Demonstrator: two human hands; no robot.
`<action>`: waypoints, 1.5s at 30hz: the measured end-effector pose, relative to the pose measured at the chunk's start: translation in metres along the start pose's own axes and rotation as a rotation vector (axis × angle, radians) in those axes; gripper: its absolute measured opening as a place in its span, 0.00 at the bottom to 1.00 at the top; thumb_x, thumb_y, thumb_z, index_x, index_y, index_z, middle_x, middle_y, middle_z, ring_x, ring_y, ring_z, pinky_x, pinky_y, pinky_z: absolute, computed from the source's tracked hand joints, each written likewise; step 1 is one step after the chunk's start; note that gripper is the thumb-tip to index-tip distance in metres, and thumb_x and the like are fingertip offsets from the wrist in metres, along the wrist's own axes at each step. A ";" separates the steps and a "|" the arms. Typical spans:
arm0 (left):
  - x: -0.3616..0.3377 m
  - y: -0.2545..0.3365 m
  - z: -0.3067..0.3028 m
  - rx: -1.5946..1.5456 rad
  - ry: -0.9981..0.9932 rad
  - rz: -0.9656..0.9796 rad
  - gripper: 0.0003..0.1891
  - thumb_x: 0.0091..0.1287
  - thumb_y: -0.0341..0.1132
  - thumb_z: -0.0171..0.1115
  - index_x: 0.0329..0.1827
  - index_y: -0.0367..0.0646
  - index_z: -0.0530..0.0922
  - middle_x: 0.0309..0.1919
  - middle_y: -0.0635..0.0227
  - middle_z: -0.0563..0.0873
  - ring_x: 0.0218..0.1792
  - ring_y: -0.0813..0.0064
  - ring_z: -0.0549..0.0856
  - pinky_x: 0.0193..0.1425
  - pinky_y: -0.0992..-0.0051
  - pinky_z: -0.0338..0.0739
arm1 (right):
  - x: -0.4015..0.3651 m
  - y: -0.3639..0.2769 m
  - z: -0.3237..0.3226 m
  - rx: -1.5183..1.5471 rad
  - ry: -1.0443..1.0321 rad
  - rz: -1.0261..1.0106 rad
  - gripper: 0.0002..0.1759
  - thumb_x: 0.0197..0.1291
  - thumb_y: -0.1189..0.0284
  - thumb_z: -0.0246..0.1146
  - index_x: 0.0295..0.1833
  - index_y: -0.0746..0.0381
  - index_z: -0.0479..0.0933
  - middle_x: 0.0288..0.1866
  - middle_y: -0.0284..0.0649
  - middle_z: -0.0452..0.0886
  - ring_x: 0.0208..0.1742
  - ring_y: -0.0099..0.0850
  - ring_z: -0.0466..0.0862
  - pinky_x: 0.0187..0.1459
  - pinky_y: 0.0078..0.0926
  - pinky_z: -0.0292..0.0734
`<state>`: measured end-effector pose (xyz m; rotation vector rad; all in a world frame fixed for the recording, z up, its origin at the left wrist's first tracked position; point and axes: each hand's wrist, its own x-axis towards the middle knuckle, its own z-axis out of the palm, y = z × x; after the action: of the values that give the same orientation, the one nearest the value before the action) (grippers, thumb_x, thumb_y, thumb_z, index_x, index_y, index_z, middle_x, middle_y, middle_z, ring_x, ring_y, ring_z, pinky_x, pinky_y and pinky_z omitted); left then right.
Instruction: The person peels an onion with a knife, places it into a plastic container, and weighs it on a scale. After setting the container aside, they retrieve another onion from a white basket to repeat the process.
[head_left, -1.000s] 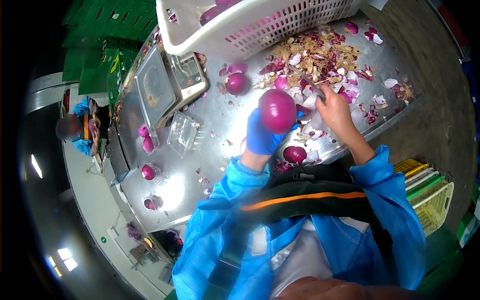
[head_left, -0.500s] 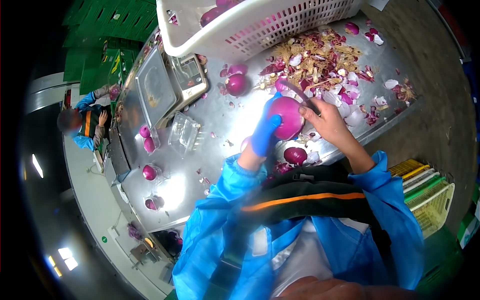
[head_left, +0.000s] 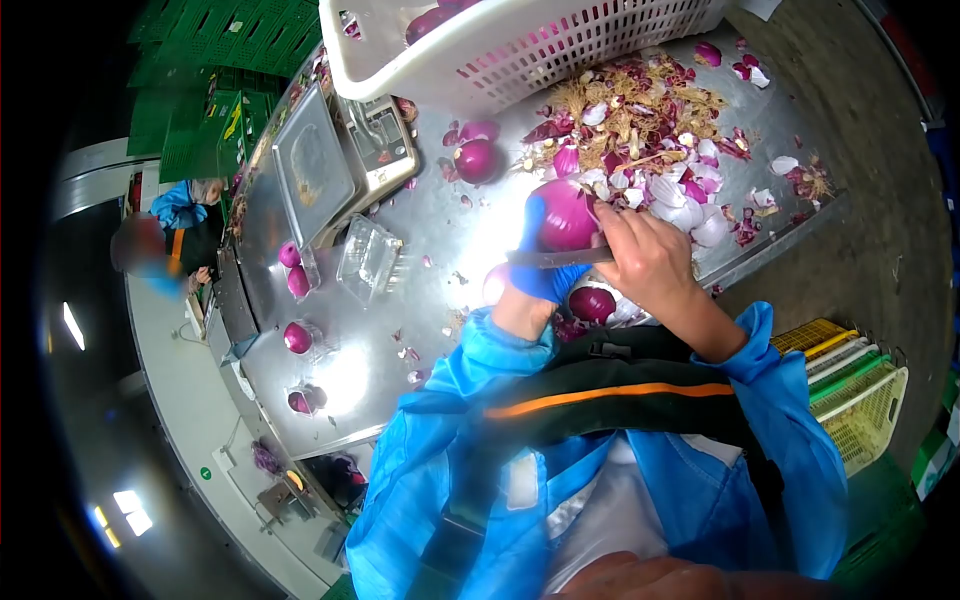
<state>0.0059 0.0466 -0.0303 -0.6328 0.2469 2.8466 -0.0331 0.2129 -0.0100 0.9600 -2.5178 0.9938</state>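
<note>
A large peeled red onion (head_left: 566, 216) rests in my left hand (head_left: 538, 262), which wears a blue glove and wraps round its left and lower side. My bare right hand (head_left: 648, 255) is closed on a knife (head_left: 562, 258), whose dark blade points left across the near side of the onion. The right fingertips touch the onion's right side. Just below the hands another red onion (head_left: 592, 304) lies among skins. Beyond them, a heap of onion skins and roots (head_left: 640, 120) covers part of the metal table (head_left: 440, 235).
A white perforated crate (head_left: 520, 60) holding onions stands at the far side. Left of it are a scale (head_left: 375, 150), a clear plastic tray (head_left: 368, 262) and several onions, including one onion (head_left: 478, 160) nearby. Another person (head_left: 185, 225) stands at left. Coloured baskets (head_left: 850, 390) stand at right.
The knife has swung from pointing up and away to pointing left, nearer my body. My right hand has turned over the onion's side. A piece of purple skin now lies on the heap.
</note>
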 end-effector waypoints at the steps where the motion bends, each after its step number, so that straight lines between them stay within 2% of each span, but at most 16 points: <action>1: -0.001 -0.001 0.000 0.053 0.036 -0.008 0.30 0.76 0.57 0.44 0.66 0.40 0.70 0.60 0.48 0.79 0.59 0.48 0.81 0.64 0.50 0.79 | -0.001 0.001 0.000 -0.036 0.017 -0.001 0.25 0.45 0.73 0.73 0.52 0.62 0.80 0.32 0.42 0.83 0.31 0.41 0.84 0.32 0.37 0.79; 6: -0.014 0.002 -0.011 0.085 -0.086 -0.168 0.44 0.69 0.67 0.46 0.74 0.36 0.59 0.68 0.37 0.68 0.63 0.26 0.71 0.59 0.37 0.78 | 0.008 0.052 0.015 -0.018 -0.028 0.321 0.22 0.53 0.67 0.69 0.56 0.57 0.79 0.32 0.41 0.81 0.35 0.42 0.84 0.34 0.37 0.78; 10: -0.022 0.008 0.000 -0.108 -0.193 -0.222 0.50 0.66 0.71 0.46 0.77 0.35 0.56 0.69 0.30 0.64 0.63 0.23 0.70 0.61 0.35 0.74 | 0.018 0.035 -0.009 0.107 -0.262 0.588 0.21 0.59 0.67 0.65 0.59 0.55 0.76 0.35 0.40 0.81 0.34 0.42 0.84 0.34 0.39 0.79; 13: -0.031 0.010 0.011 -0.189 -0.121 -0.152 0.51 0.65 0.72 0.47 0.76 0.35 0.56 0.68 0.30 0.65 0.63 0.24 0.70 0.62 0.35 0.73 | 0.004 0.016 -0.015 0.054 -0.061 0.157 0.25 0.57 0.67 0.66 0.61 0.55 0.74 0.39 0.39 0.81 0.34 0.40 0.84 0.33 0.36 0.78; 14: -0.029 0.013 -0.004 -0.133 -0.218 -0.181 0.51 0.64 0.73 0.49 0.76 0.37 0.57 0.69 0.38 0.68 0.64 0.33 0.72 0.67 0.40 0.70 | 0.003 0.011 -0.018 0.046 -0.060 0.039 0.24 0.54 0.68 0.68 0.58 0.56 0.76 0.38 0.37 0.78 0.32 0.36 0.83 0.31 0.33 0.77; 17: -0.031 0.012 -0.018 0.037 -0.085 -0.037 0.48 0.64 0.72 0.50 0.75 0.40 0.60 0.68 0.47 0.72 0.65 0.45 0.75 0.72 0.48 0.67 | 0.003 0.007 -0.015 -0.027 -0.051 -0.077 0.21 0.52 0.70 0.68 0.53 0.57 0.79 0.34 0.35 0.76 0.30 0.33 0.81 0.29 0.30 0.76; 20: -0.037 0.010 -0.007 -0.017 -0.068 -0.116 0.44 0.67 0.70 0.48 0.75 0.44 0.61 0.67 0.55 0.74 0.65 0.53 0.76 0.74 0.53 0.65 | 0.009 0.008 -0.014 -0.075 -0.001 -0.143 0.16 0.52 0.73 0.66 0.49 0.58 0.80 0.31 0.34 0.73 0.28 0.30 0.79 0.27 0.27 0.75; 26: -0.041 0.012 -0.002 -0.053 -0.158 -0.217 0.42 0.70 0.66 0.45 0.75 0.40 0.60 0.66 0.32 0.69 0.59 0.33 0.77 0.62 0.43 0.77 | 0.008 0.030 0.006 -0.093 -0.004 -0.150 0.16 0.52 0.75 0.64 0.49 0.58 0.80 0.30 0.34 0.74 0.29 0.30 0.81 0.27 0.29 0.76; 30: -0.043 0.020 -0.029 -0.008 -0.287 -0.226 0.46 0.65 0.71 0.46 0.76 0.42 0.61 0.65 0.47 0.73 0.60 0.40 0.76 0.63 0.47 0.74 | -0.012 0.050 0.034 -0.093 -0.031 0.002 0.19 0.54 0.76 0.62 0.53 0.58 0.79 0.37 0.38 0.78 0.33 0.35 0.83 0.32 0.32 0.79; 33: -0.063 0.038 -0.020 0.208 -0.105 0.011 0.50 0.61 0.73 0.51 0.78 0.45 0.59 0.66 0.50 0.73 0.63 0.40 0.74 0.65 0.43 0.72 | -0.019 0.077 0.035 -0.105 -0.090 0.287 0.20 0.60 0.76 0.61 0.59 0.57 0.78 0.51 0.44 0.84 0.42 0.43 0.86 0.40 0.38 0.81; 34: -0.064 0.048 -0.018 0.216 -0.119 0.020 0.49 0.60 0.72 0.55 0.77 0.46 0.60 0.67 0.51 0.72 0.66 0.40 0.73 0.66 0.41 0.71 | -0.018 0.069 0.038 -0.077 -0.095 0.254 0.20 0.59 0.74 0.61 0.59 0.58 0.77 0.53 0.44 0.83 0.43 0.44 0.86 0.40 0.38 0.81; 36: -0.061 0.072 -0.005 0.928 -0.015 0.268 0.43 0.63 0.66 0.57 0.74 0.45 0.63 0.65 0.52 0.75 0.62 0.45 0.77 0.60 0.48 0.78 | -0.001 0.051 0.043 -0.028 -0.057 0.173 0.20 0.59 0.72 0.62 0.59 0.58 0.76 0.55 0.44 0.81 0.43 0.45 0.85 0.40 0.40 0.81; 37: -0.052 0.096 -0.016 0.550 0.015 0.200 0.41 0.65 0.64 0.57 0.73 0.45 0.64 0.64 0.53 0.76 0.60 0.47 0.79 0.59 0.51 0.80 | 0.001 0.042 0.053 -0.054 -0.102 0.185 0.20 0.59 0.71 0.63 0.58 0.58 0.76 0.51 0.45 0.82 0.43 0.45 0.84 0.41 0.41 0.80; 39: -0.044 0.150 -0.030 0.889 0.043 0.464 0.36 0.66 0.52 0.64 0.73 0.44 0.64 0.63 0.56 0.76 0.59 0.55 0.81 0.57 0.58 0.82 | -0.006 0.035 0.069 0.005 -0.230 0.182 0.19 0.58 0.70 0.64 0.56 0.58 0.77 0.49 0.46 0.82 0.43 0.46 0.84 0.41 0.42 0.80; 43: -0.025 0.274 -0.045 1.535 0.487 1.191 0.46 0.51 0.46 0.79 0.71 0.40 0.66 0.63 0.53 0.74 0.63 0.55 0.77 0.66 0.63 0.76 | -0.013 0.010 0.079 0.098 -0.306 0.181 0.17 0.58 0.69 0.66 0.53 0.58 0.78 0.46 0.45 0.82 0.42 0.46 0.83 0.41 0.43 0.79; 45: -0.026 0.322 -0.029 1.882 0.797 1.203 0.48 0.48 0.49 0.80 0.72 0.42 0.66 0.64 0.51 0.74 0.64 0.51 0.76 0.68 0.61 0.74 | -0.009 -0.005 0.078 0.064 -0.399 0.197 0.16 0.59 0.70 0.64 0.53 0.59 0.78 0.46 0.45 0.82 0.45 0.47 0.83 0.44 0.44 0.78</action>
<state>-0.0381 -0.2737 -0.0078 -1.0210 3.3966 1.1036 -0.0231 0.1610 -0.0684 1.0308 -2.9747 1.0282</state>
